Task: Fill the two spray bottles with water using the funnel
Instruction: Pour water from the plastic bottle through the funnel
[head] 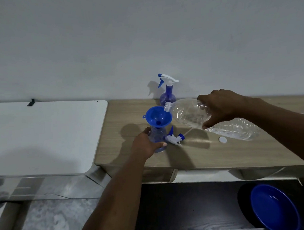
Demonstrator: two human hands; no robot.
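Note:
My left hand (146, 145) grips a blue-tinted spray bottle (157, 136) standing on the wooden table (202, 156). A blue funnel (158, 116) sits in the bottle's neck. My right hand (219, 107) holds a clear plastic water bottle (186, 113) tipped sideways, its open mouth at the funnel's right rim. The removed spray head (175, 137) lies on the table beside the bottle. A second blue spray bottle (167, 93) with its trigger head on stands by the wall.
Another clear plastic bottle (234, 130) lies on its side at the right. A white cap (222, 139) rests near it. A white table (43, 134) adjoins on the left. A blue basin (274, 208) sits on the floor, lower right.

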